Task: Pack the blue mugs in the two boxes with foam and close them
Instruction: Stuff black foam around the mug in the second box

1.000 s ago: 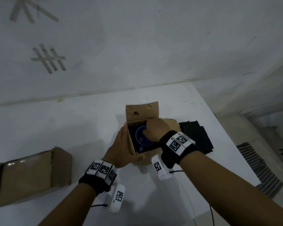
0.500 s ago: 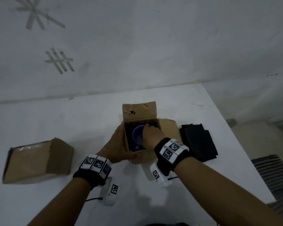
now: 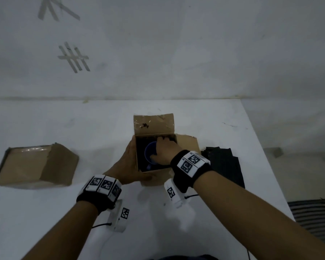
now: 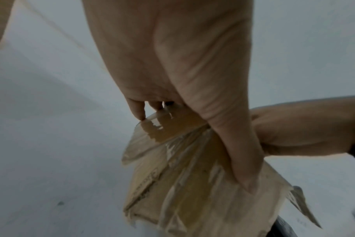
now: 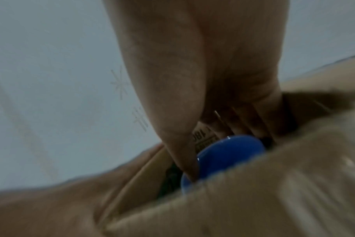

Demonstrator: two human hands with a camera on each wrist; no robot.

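Observation:
An open cardboard box (image 3: 187, 147) stands mid-table with its far flap up. Inside, a blue mug (image 3: 149, 153) sits upright with dark foam around it. My right hand (image 3: 165, 150) reaches into the box. Its thumb (image 5: 184, 162) sits inside the mug's (image 5: 225, 156) rim, and its fingers (image 5: 243, 123) curl down past the far side. My left hand (image 3: 127, 166) grips the box's left side, with the thumb (image 4: 241, 173) lying on the near flap (image 4: 182, 184). A second, closed box (image 3: 36, 166) lies at the left.
A stack of black foam pieces (image 3: 223, 164) lies on the white table (image 3: 176, 231) just right of the open box. The table's right edge is close beyond the foam, and a white wall (image 3: 176, 53) rises behind.
My right hand has stayed in the box, its fingers shifting toward the far wall. The left hand keeps its hold on the box. The head view has tilted.

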